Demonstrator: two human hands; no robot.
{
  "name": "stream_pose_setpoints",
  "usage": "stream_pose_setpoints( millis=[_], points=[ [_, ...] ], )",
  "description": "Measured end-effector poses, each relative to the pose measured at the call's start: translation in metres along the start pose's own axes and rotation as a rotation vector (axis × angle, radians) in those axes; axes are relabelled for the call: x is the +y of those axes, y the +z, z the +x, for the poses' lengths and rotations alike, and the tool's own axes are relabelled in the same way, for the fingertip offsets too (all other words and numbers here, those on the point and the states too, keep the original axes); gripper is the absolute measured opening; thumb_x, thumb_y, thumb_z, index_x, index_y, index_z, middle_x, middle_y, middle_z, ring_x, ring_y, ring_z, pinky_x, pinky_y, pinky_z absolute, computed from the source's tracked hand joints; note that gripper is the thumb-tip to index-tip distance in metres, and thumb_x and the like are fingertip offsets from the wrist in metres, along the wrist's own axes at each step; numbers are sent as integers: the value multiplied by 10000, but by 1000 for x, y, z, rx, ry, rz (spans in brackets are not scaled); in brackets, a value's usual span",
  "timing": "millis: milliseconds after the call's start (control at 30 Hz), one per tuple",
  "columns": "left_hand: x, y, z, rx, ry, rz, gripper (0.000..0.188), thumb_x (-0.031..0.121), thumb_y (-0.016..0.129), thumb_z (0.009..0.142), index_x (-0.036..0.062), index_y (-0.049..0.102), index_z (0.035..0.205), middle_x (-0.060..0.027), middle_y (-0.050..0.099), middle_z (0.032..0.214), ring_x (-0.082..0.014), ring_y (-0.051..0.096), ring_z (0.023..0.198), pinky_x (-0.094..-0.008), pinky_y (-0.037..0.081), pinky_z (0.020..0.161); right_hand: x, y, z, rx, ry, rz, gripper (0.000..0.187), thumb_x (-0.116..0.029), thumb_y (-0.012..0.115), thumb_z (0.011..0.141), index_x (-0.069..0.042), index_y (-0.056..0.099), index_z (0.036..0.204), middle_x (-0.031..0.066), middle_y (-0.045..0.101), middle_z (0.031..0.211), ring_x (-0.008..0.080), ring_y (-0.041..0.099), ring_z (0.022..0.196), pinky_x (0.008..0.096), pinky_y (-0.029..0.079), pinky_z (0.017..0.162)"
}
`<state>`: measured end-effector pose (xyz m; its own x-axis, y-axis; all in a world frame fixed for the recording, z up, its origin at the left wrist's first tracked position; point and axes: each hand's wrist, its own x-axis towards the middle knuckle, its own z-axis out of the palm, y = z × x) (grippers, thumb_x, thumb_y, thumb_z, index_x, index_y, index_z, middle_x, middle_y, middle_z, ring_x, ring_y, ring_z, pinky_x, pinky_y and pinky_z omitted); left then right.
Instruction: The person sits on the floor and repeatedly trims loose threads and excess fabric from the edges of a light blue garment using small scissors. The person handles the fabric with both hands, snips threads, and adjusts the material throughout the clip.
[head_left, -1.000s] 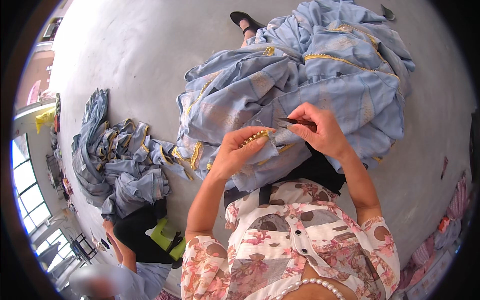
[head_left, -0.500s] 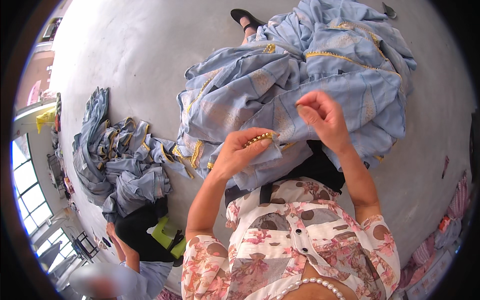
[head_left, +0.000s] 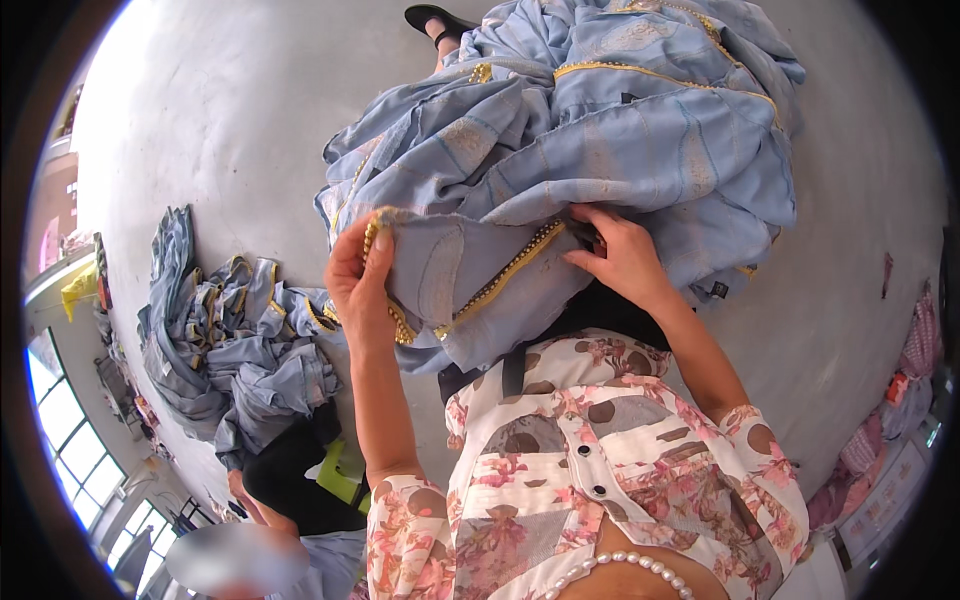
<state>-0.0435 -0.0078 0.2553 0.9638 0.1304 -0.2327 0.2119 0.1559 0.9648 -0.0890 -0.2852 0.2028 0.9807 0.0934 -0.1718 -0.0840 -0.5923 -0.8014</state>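
A large heap of light blue fabric (head_left: 640,150) with gold beaded trim lies across my lap and the floor in front. My left hand (head_left: 362,275) pinches a corner of this cloth, with the beaded trim under its thumb. Farther right, my right hand (head_left: 625,258) is closed on the cloth's edge near the end of a gold trim strip (head_left: 505,280); its fingertips are partly hidden in a fold. Between the hands a panel of the cloth is spread out, with the strip slanting across it.
A second heap of blue, gold-trimmed cloth (head_left: 240,340) lies at the left, in front of a seated co-worker (head_left: 290,470). A foot in a black shoe (head_left: 440,20) shows beyond the large heap. Pink checked cloth (head_left: 920,335) lies at the far right on the grey floor (head_left: 260,130).
My left hand has moved left with the trimmed corner. My right hand, raised above the cloth before, has come down onto its edge. The panel between them is now spread out.
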Motion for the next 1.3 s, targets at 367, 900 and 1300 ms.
stream_pose_setpoints(
  millis=[367, 900, 1300],
  points=[
    [12, 59, -23, -346, 902, 766, 335, -33, 707, 690, 24, 655, 1015, -112, 665, 951, -293, 641, 865, -349, 516, 770, -15, -11, -5, -49, 88, 338, 179, -101, 709, 791, 7, 631, 909, 65, 628, 747, 118, 562, 636, 255, 460, 602],
    [-46, 63, -48, -573, -275, 466, 225, 64, 713, 811, -11, 638, 1010, -41, 667, 850, -64, 599, 731, -198, 471, 638, 8, 18, -34, -257, 436, 926, 280, -77, 730, 784, 21, 597, 1011, -3, 607, 803, 42, 534, 686, 196, 442, 617],
    [-41, 64, -53, -540, -257, 327, 158, 15, 719, 783, -13, 666, 930, -43, 681, 838, -75, 632, 773, -212, 503, 708, -34, -8, -32, 18, 6, 393, 228, -53, 755, 743, 19, 590, 884, -11, 560, 772, 55, 458, 597, 206, 404, 546]
  ],
)
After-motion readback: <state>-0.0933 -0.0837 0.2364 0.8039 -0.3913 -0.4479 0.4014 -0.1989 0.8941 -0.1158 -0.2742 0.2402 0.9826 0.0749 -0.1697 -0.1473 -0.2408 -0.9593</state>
